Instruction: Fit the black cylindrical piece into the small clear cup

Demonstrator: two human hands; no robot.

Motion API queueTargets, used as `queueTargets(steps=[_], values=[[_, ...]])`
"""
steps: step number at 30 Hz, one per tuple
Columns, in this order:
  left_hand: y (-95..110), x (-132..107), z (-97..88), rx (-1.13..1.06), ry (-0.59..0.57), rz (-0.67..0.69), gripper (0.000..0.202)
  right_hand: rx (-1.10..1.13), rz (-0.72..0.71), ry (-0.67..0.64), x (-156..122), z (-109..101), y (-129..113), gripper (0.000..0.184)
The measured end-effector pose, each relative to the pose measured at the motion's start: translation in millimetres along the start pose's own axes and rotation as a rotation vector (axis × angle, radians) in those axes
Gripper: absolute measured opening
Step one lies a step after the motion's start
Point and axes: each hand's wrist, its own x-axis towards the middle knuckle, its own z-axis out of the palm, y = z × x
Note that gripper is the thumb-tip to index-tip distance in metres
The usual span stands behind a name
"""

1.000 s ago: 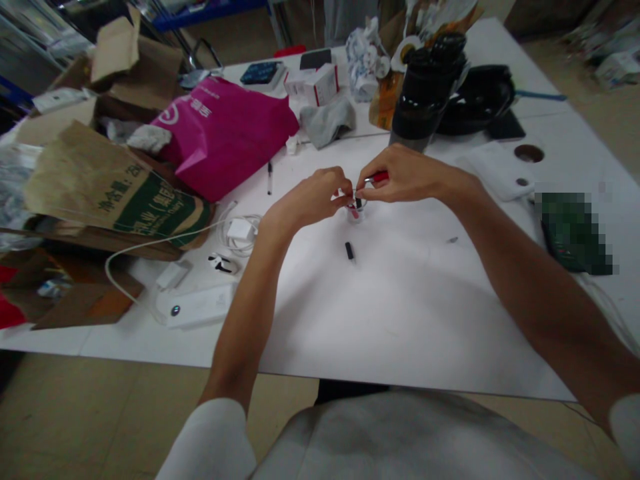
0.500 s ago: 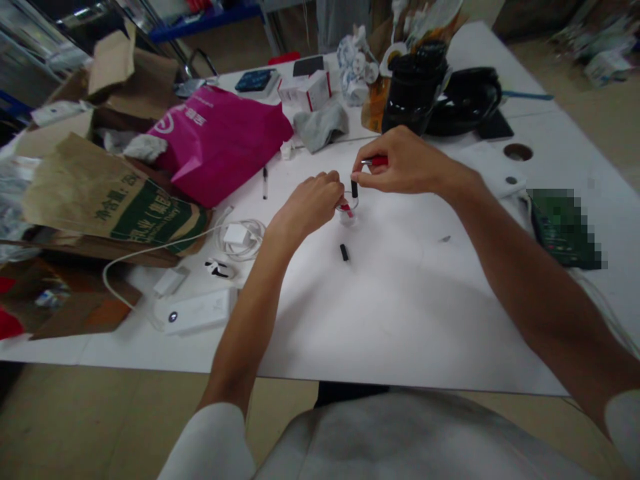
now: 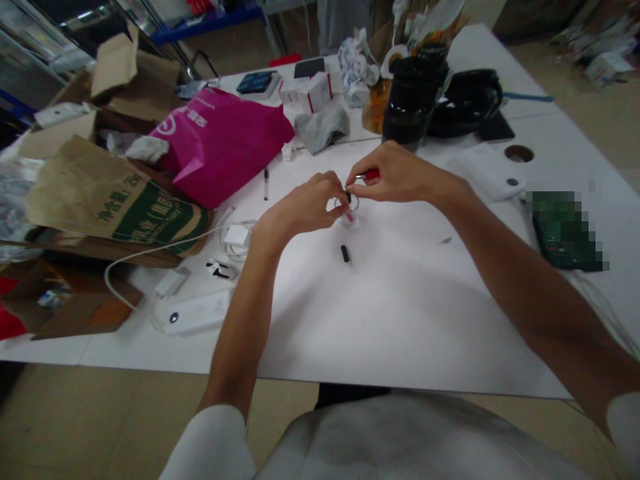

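My right hand (image 3: 393, 172) is closed, with a red stick with a silver tip, like a pen (image 3: 369, 175), tucked under its fingers. Between its thumb and fingertips it pinches a short black cylinder (image 3: 349, 197). My left hand (image 3: 313, 202) meets it from the left, its thumb and fingers curled together at the black piece; what they grip is mostly hidden. Just under the fingertips stands a small clear round container (image 3: 351, 223) with a pinkish-red part inside. Nearer me, a black pen cap-like piece (image 3: 345, 253) lies on the white table (image 3: 380, 320).
To the left are a white cable coil with charger (image 3: 237, 235), a white box (image 3: 197, 313), a pen (image 3: 266, 185), a magenta bag (image 3: 225, 143) and cartons. A black jar (image 3: 413, 100) stands behind my right hand. A phone-like dark object (image 3: 565, 230) lies right.
My right hand has moved slightly left and down with the black cylinder, bringing it to my left fingertips. My left hand has shifted a little left, its thumb now showing beside the container.
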Motion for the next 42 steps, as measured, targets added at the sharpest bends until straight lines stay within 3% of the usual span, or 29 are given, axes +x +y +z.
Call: queueTargets(steps=[4, 10, 14, 20, 23, 25, 29, 32, 37, 42], values=[[-3.5, -2.1, -6.8, -0.041, 0.017, 0.035, 0.017, 0.006, -0.005, -0.055, 3.0, 10.0, 4.7, 0.035], [-2.1, -9.1, -26.0, -0.029, 0.128, -0.055, 0.014, 0.076, -0.01, -0.072, 3.4, 14.6, 6.4, 0.044], [-3.6, -13.2, -35.3, -0.029, 0.212, -0.107, 0.017, 0.162, 0.035, 0.12, 0.4, 5.2, -4.3, 0.063], [9.4, -20.7, -41.7, -0.028, 0.318, -0.134, 0.025, 0.31, 0.102, 0.453, -2.5, -6.5, -11.5, 0.073], [25.1, -30.8, -28.6, -0.086, 0.354, -0.153, 0.025, 0.48, 0.214, 0.457, -12.9, -7.3, -9.4, 0.081], [33.6, -41.4, -9.4, -0.17, 0.363, -0.163, 0.028, 0.466, 0.24, 0.446, -27.0, -6.3, -9.8, 0.085], [36.2, -64.1, 41.8, -0.342, 0.198, -0.197, 0.034, 0.401, 0.268, 0.454, -69.2, 8.4, -10.7, 0.091], [31.3, -74.4, 70.4, -0.348, 0.159, -0.272, 0.031, 0.536, 0.313, 0.463, -104.4, 33.6, -5.4, 0.081], [34.8, -77.9, 82.4, -0.256, 0.146, -0.33, 0.038, 0.884, 0.422, 0.498, -143.6, 75.9, 2.6, 0.063], [44.3, -75.1, 88.1, -0.06, 0.116, -0.336, 0.052, 1.067, 0.373, 0.573, -148.8, 91.8, 0.2, 0.066]])
